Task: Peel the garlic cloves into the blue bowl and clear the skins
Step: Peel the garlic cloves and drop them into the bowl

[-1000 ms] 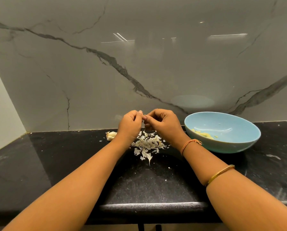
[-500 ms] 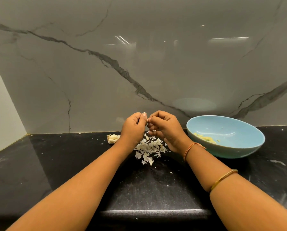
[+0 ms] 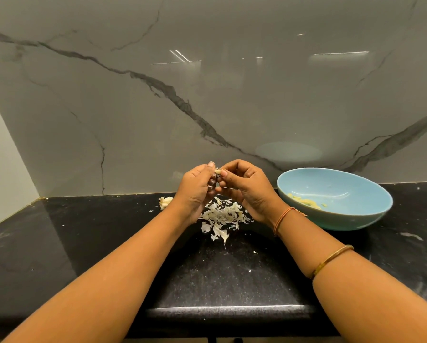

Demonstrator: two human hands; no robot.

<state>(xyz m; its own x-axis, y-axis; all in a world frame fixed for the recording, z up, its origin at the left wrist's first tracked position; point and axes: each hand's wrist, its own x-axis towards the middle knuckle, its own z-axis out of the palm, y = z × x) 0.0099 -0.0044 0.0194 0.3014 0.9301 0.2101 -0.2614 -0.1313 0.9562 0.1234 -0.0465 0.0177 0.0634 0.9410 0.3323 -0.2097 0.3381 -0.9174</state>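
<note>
The left hand [image 3: 195,191] and the right hand [image 3: 247,189] are meeting above the black tabletop [image 3: 83,243], raised a little way off it. Both are pinching one small garlic clove [image 3: 217,171] between them. The left hand's grip is clamped on the clove with thumb and curled fingers, and the right hand's grip is closing on its other end from the opposite side, thumb tip against it. Only a pale sliver of the clove is showing between the fingertips (too little to tell how much skin it is wearing).

Directly beneath the hands, a loose heap of white garlic skins [image 3: 223,215] is lying on the tabletop, with a few stray flakes scattered toward the near edge. A garlic bulb remnant [image 3: 165,202] is sitting just left of the left wrist, close to the back wall. The blue bowl [image 3: 343,221] is resting to the right of the right hand, near it but apart, tilting slightly, and a small cluster of peeled cloves [image 3: 304,201] is lying inside along its left wall.

The right arm is wearing an orange thread [image 3: 283,217] at the wrist and a gold bangle [image 3: 331,261] farther up. A grey veined marble wall [image 3: 207,95] is rising behind the tabletop.
</note>
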